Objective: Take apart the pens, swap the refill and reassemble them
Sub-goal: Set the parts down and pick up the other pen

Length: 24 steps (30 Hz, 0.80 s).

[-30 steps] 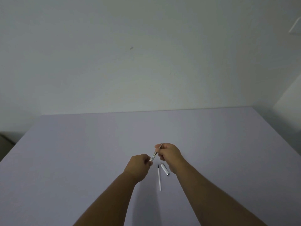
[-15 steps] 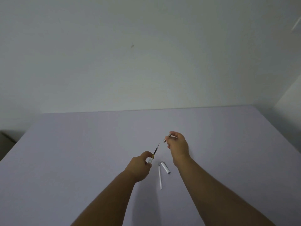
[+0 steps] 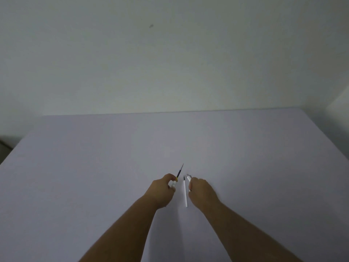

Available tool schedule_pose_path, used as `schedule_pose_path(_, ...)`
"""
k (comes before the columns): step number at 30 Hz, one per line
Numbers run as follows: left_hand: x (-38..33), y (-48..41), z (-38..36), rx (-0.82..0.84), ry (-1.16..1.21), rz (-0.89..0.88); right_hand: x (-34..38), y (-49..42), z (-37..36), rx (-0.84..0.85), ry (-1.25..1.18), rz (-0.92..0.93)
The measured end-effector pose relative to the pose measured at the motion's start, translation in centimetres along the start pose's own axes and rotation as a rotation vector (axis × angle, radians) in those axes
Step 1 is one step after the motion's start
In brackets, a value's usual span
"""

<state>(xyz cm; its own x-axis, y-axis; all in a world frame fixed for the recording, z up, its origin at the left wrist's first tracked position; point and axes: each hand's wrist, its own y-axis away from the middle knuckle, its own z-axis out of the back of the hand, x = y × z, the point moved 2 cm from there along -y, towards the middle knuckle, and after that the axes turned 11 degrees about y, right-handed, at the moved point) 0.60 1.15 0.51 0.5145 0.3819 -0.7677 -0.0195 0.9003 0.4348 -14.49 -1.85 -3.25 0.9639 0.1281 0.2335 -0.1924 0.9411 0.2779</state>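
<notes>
My left hand (image 3: 162, 191) grips a clear pen barrel (image 3: 173, 184). A dark refill (image 3: 179, 172) with a yellow band sticks out of the barrel, pointing up and away. A loose white refill (image 3: 185, 194) lies on the table between my hands. My right hand (image 3: 203, 193) is down at the table, fingers curled over a white pen part (image 3: 188, 178) whose end pokes out past the fingertips. A small dark tip piece (image 3: 190, 190) shows at the thumb. The fingers' undersides are hidden.
The lilac table (image 3: 94, 176) stretches wide on all sides and meets a plain pale wall (image 3: 170, 63) at the back. Its left edge drops off toward a dark corner (image 3: 4, 146).
My right hand pulled the tip piece off the pen, rose away, then came back down beside the white refill and over the white pen part. My left hand keeps the barrel, its refill now bare.
</notes>
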Motion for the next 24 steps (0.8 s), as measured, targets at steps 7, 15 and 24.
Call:
schedule_pose_path(7, 0.0, 0.0, -0.2, 0.015, 0.007, -0.023, -0.1, 0.4, -0.6, 0.019, 0.051, 0.019)
schedule_pose_path(15, 0.1, -0.1, -0.4, 0.028, 0.011, -0.022, -0.4, 0.4, -0.4, 0.018, 0.043, 0.007)
schedule_pose_path(24, 0.0, -0.2, -0.4, 0.03, 0.002, -0.014, -0.6, 0.2, 0.5, -0.031, -0.091, -0.03)
